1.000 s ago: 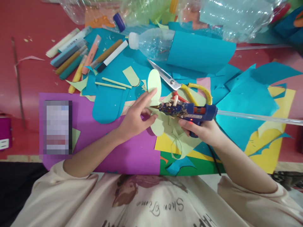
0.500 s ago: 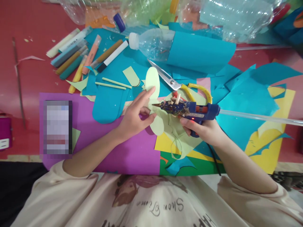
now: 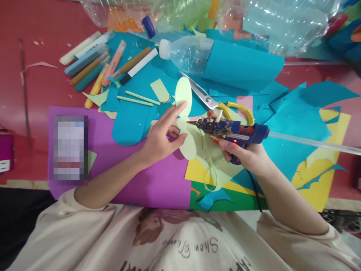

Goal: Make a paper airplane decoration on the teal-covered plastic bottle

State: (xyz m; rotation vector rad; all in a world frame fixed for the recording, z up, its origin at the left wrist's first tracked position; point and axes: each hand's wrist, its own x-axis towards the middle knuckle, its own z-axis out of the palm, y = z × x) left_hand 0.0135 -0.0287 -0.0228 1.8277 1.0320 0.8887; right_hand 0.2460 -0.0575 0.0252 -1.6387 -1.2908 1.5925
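Note:
My left hand (image 3: 163,139) holds a pale green paper cutout (image 3: 187,146) with rounded lobes, thumb and index finger resting against its lower and upper lobes. The other fingers curl behind, partly hidden. In my right hand (image 3: 245,154) is a blue hot glue gun (image 3: 234,130), its small red light lit. A clear glue stick (image 3: 313,142) sticks out of its back end. Its tip points left at the middle of the cutout; I cannot tell if they touch. Stringy scraps cling around the front of the gun. Yellow-handled scissors (image 3: 208,101) lie open just beyond it.
A clear bottle (image 3: 188,54) wrapped in blue paper lies beyond the scissors. Several markers (image 3: 90,71) are at the upper left. A blurred-out phone-like device (image 3: 70,148) rests on purple paper (image 3: 158,184). Blue scraps (image 3: 299,116) spread at right. The gun's black cord (image 3: 255,190) runs toward me.
The glue gun's tip has shifted slightly right across the cutout. The whole view has also moved a little. Both hands keep their holds.

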